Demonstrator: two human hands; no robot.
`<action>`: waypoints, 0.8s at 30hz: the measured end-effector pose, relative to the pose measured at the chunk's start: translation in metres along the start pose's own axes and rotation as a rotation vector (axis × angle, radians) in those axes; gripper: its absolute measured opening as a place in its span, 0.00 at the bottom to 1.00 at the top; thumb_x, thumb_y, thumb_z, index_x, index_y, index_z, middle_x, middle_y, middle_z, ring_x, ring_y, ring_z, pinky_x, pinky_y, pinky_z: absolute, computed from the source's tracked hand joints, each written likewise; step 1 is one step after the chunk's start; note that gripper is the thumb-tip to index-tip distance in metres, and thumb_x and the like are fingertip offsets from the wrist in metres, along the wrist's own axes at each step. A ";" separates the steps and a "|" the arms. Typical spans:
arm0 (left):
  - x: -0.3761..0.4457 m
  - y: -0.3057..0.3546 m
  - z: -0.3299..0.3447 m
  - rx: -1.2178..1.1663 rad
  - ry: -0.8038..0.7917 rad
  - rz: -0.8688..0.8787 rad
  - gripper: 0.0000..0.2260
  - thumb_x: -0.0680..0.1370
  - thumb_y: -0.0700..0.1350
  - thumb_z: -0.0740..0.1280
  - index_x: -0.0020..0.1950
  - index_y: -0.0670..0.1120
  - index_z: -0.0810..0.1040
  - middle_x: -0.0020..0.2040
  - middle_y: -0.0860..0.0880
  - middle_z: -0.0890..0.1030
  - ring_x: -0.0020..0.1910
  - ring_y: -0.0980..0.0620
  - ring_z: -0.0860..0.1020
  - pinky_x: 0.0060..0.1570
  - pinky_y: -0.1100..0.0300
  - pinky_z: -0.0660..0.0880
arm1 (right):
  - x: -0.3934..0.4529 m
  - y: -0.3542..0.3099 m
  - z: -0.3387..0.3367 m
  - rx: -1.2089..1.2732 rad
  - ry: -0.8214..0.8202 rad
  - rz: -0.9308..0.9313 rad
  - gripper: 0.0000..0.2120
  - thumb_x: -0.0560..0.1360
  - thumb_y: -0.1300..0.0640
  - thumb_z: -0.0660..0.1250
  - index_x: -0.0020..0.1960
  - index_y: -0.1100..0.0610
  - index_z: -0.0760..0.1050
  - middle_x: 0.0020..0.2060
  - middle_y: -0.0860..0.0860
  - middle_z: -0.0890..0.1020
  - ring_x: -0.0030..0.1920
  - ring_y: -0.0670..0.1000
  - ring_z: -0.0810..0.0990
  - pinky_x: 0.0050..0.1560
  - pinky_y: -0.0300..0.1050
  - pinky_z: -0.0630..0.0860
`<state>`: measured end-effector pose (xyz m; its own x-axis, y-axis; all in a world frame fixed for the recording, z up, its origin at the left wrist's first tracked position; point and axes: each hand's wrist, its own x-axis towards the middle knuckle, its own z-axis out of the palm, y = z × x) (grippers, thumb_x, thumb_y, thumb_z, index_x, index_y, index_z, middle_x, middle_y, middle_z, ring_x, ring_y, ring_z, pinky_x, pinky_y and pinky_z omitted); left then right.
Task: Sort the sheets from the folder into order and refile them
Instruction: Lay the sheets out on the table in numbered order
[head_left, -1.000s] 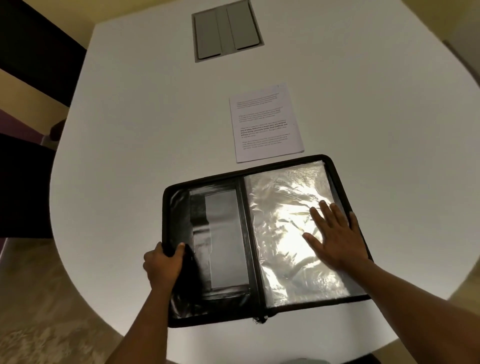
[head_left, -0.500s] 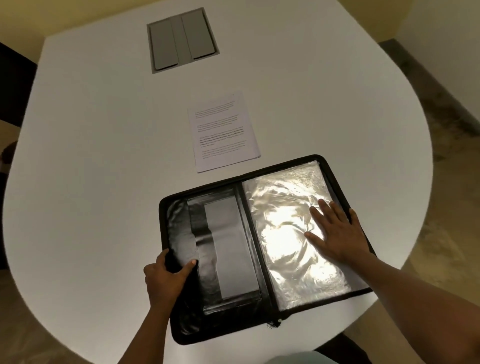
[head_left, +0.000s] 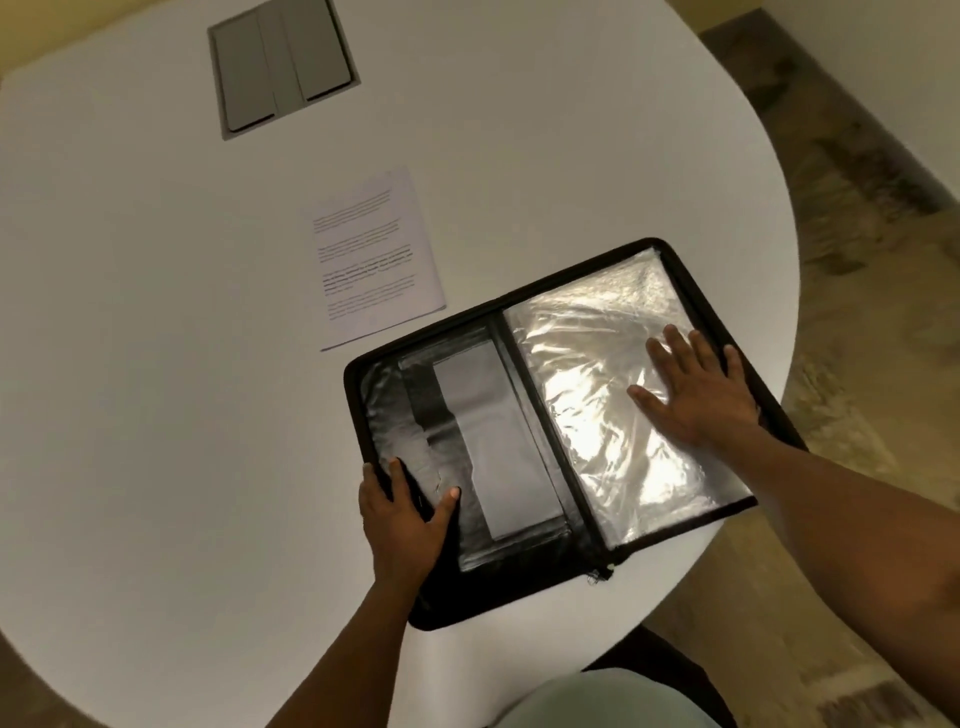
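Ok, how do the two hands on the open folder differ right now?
The left hand grips the folder's near left edge, thumb on the inner pocket; the right hand lies flat, fingers spread, on the clear plastic sleeve. Left sits nearer the person, right farther out. Both hold the folder on the table.

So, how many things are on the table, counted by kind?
Folder: 1
Printed sheets: 1 in view; could be a stack, cannot tell
Hands: 2, left, right
Total: 4
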<state>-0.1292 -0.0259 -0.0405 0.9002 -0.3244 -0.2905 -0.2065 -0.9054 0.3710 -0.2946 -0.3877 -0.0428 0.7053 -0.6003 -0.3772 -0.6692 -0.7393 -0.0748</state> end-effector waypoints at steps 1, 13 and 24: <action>0.001 0.006 0.006 0.013 -0.012 0.004 0.43 0.72 0.70 0.59 0.79 0.48 0.51 0.79 0.41 0.47 0.77 0.40 0.47 0.75 0.46 0.48 | 0.003 0.005 -0.002 0.006 -0.001 0.002 0.38 0.74 0.26 0.34 0.78 0.43 0.35 0.77 0.43 0.33 0.77 0.49 0.33 0.75 0.59 0.36; 0.001 0.074 0.054 0.182 -0.032 0.085 0.41 0.76 0.69 0.45 0.79 0.41 0.46 0.77 0.34 0.43 0.76 0.34 0.44 0.73 0.43 0.47 | 0.048 0.049 -0.025 0.048 -0.022 0.099 0.34 0.78 0.34 0.41 0.79 0.46 0.36 0.78 0.47 0.37 0.78 0.53 0.37 0.76 0.58 0.36; 0.036 0.135 0.064 0.236 -0.065 0.124 0.42 0.75 0.72 0.40 0.79 0.44 0.39 0.77 0.37 0.36 0.76 0.39 0.37 0.73 0.48 0.38 | 0.086 0.087 -0.048 0.103 -0.080 0.215 0.33 0.80 0.39 0.46 0.79 0.48 0.38 0.79 0.49 0.38 0.79 0.55 0.39 0.76 0.57 0.39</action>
<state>-0.1490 -0.1773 -0.0575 0.8378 -0.4465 -0.3143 -0.4040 -0.8941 0.1933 -0.2809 -0.5179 -0.0377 0.5262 -0.7110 -0.4665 -0.8250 -0.5598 -0.0775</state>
